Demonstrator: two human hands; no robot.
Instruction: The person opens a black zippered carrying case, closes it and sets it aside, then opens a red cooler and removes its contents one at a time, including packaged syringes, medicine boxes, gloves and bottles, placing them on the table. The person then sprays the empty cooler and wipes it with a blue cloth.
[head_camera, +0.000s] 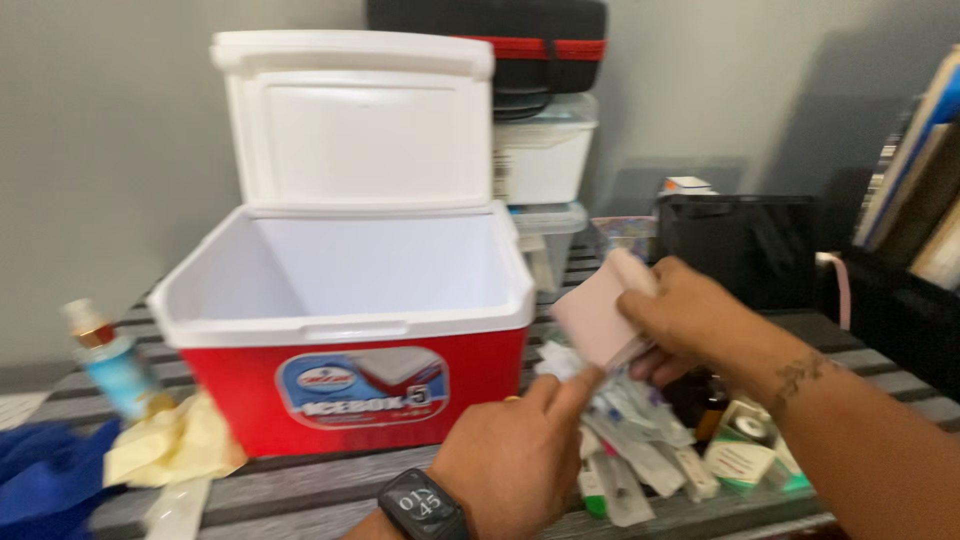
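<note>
Here, both hands — left (520, 455), right (690, 315) — pinch a blurred pink packet (598, 315) (contents unclear).

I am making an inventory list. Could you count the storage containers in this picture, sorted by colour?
Red cooler with white open lid: 1
Clear plastic boxes, stacked behind the cooler: 2
Black case with a red stripe, on top of the stack: 1
Total: 4

We count one red cooler (350, 330) beyond our left hand (515, 460), one pale packet (598, 315) in our right hand (690, 320), one bottle (108, 360), two stacked clear tubs (545, 150) and one black case (500, 45). The wrapped items beneath our hands are too blurred to count.
</note>
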